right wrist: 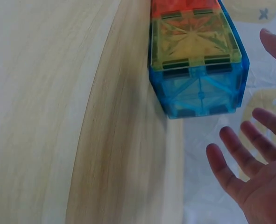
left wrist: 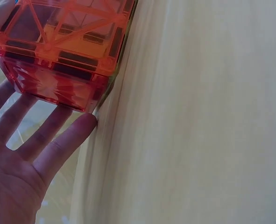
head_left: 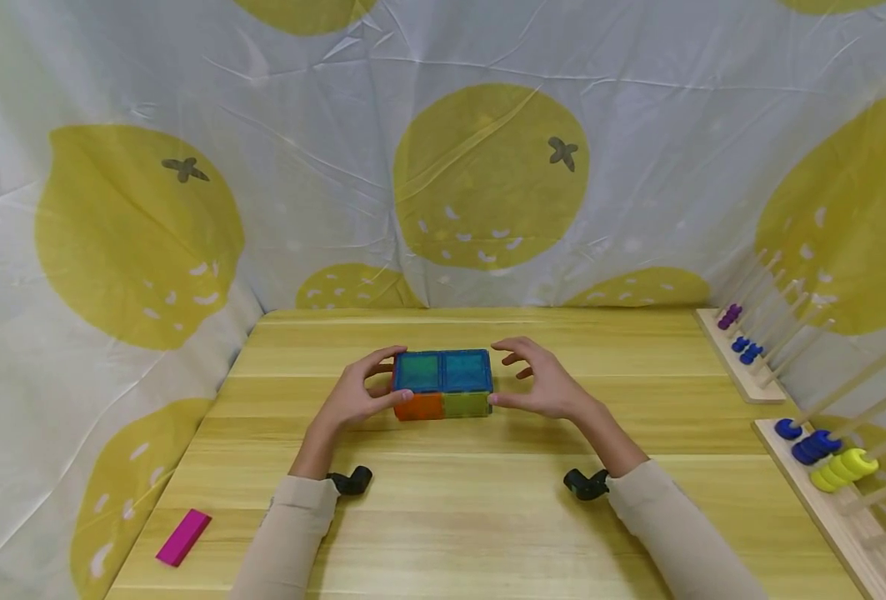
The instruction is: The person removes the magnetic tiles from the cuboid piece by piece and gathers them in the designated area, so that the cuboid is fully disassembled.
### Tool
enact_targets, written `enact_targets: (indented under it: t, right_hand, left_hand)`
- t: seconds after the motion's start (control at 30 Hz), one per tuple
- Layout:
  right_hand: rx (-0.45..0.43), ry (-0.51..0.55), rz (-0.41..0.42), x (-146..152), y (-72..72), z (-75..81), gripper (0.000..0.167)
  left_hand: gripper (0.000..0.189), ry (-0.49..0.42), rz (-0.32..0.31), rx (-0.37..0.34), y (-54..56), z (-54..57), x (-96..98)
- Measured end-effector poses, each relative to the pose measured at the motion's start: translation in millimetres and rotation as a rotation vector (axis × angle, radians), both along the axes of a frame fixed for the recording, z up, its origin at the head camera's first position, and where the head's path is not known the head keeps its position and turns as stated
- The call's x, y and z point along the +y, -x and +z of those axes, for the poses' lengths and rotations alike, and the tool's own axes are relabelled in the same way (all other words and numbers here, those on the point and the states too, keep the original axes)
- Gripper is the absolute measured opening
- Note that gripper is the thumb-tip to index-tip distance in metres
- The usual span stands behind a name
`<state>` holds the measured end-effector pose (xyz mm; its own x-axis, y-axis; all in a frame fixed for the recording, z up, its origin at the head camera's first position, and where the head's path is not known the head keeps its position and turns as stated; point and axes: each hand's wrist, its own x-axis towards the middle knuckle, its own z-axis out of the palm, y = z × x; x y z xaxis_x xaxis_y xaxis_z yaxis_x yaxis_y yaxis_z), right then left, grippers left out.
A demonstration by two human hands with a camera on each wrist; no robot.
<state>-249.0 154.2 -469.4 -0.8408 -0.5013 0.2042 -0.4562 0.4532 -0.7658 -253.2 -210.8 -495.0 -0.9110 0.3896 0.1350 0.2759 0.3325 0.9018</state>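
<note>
A box of translucent magnetic tiles (head_left: 443,372) sits on the wooden table, two blue-green squares on top. Orange and yellow tiles form its near side. A red tile (left wrist: 49,86) closes its left end, and a blue tile (right wrist: 201,93) its right end. My left hand (head_left: 356,390) holds the left end, thumb over the near edge and index finger at the far corner; in the left wrist view the other fingertips meet the red tile's edge. My right hand (head_left: 543,379) is spread beside the right end, its fingers apart from the blue tile in the right wrist view.
A magenta block (head_left: 183,538) lies at the table's left edge. Along the right edge stand two wooden peg racks, the far one (head_left: 743,367) with purple and blue beads, the near one (head_left: 810,492) with blue and yellow. A lemon-print cloth (head_left: 322,167) hangs around the table.
</note>
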Motion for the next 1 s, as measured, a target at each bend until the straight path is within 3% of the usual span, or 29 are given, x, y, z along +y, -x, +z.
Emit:
enact_targets:
  t: [0.27, 1.0]
  right_hand:
    - [0.017, -0.01, 0.008, -11, 5.5, 0.5, 0.083]
    - [0.031, -0.108, 0.011, -34, 15.7, -0.5, 0.083]
  left_hand:
    - [0.073, -0.003, 0.013, 0.05, 0.9, -7.5, -0.7]
    - [0.068, -0.058, 0.025, 0.054, 2.0, -14.1, -1.4]
